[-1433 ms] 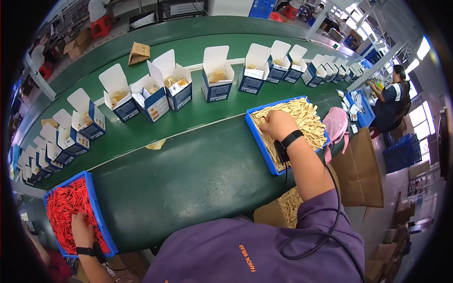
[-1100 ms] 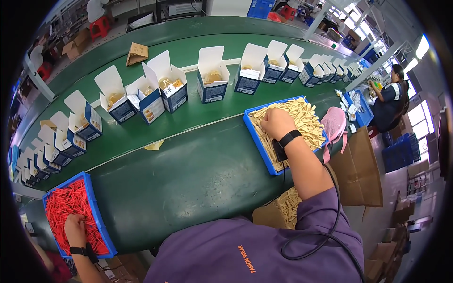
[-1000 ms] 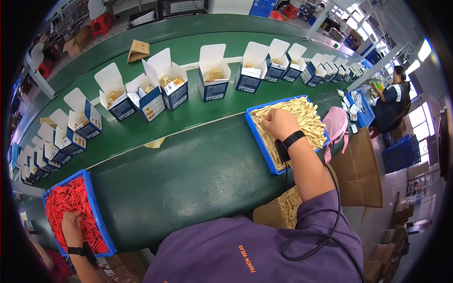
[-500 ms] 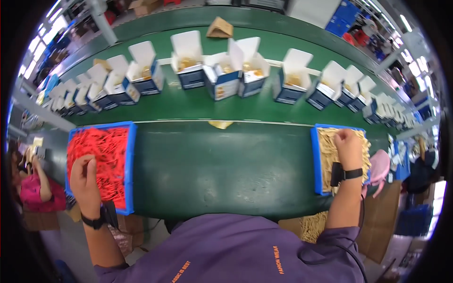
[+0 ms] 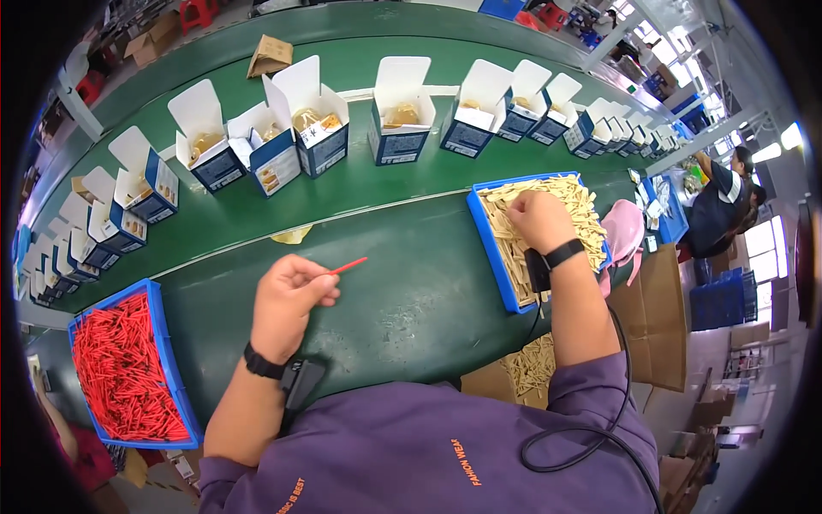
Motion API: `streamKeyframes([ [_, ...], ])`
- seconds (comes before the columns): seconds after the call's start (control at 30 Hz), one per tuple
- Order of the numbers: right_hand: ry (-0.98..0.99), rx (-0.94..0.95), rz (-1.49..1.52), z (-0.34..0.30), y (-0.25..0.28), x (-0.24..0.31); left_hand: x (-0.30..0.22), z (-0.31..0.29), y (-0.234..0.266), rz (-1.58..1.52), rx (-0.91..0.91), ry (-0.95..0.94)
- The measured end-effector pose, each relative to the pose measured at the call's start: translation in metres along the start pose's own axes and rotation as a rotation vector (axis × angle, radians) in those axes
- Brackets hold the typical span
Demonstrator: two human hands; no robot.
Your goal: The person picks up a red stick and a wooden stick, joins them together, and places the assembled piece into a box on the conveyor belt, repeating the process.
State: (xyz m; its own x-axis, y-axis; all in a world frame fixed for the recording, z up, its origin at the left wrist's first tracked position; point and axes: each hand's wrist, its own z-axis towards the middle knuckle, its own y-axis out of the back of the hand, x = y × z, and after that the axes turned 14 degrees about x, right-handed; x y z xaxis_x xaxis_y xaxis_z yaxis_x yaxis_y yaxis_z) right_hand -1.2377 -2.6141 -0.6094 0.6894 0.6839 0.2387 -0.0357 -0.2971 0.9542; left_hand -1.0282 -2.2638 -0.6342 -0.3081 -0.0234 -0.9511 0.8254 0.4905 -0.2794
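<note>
My left hand [image 5: 295, 295] is over the bare green surface between two trays. Its thumb and fingers pinch one end of a thin red stick [image 5: 349, 265], which points up and to the right. My right hand [image 5: 541, 221] is down at the beige strips [image 5: 575, 199] in the right blue tray [image 5: 494, 248]. Its fingers curl downward, and what they hold, if anything, is hidden. At the left, a second blue tray [image 5: 174, 364] is heaped with red sticks [image 5: 124, 368], some showing dark parts.
Beyond the work surface, open blue-and-white boxes [image 5: 400, 141] with amber contents stand along a green belt [image 5: 257, 210]. A folded brown carton piece [image 5: 270, 56] lies behind them. A pink bag [image 5: 622, 231] sits beside the right tray. Another person [image 5: 723, 206] is at the far right.
My left hand has left the red tray and moved right, now with one red stick. My right hand stays at the beige strips. The whole view has turned toward the right.
</note>
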Motion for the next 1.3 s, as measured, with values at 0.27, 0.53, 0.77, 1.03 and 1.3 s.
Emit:
streamKeyframes([
  [0.27,0.259,0.118,1.091,-0.04,-0.009,0.092,0.012,0.008,0.001,-0.296,-0.001,0.122],
  [0.53,0.544,0.475,0.871,-0.031,-0.095,0.18,0.015,0.007,0.0,0.354,-0.138,-0.017],
  [0.77,0.665,0.35,0.917,-0.034,-0.107,0.165,0.004,0.001,-0.015,0.644,-0.003,-0.052],
  [1.03,0.59,0.391,1.136,-0.038,-0.113,0.169,0.027,0.01,-0.024,0.204,-0.022,-0.15],
  [1.3,0.446,0.493,1.599,-0.038,-0.123,0.172,0.042,0.014,-0.023,0.316,-0.11,-0.117],
])
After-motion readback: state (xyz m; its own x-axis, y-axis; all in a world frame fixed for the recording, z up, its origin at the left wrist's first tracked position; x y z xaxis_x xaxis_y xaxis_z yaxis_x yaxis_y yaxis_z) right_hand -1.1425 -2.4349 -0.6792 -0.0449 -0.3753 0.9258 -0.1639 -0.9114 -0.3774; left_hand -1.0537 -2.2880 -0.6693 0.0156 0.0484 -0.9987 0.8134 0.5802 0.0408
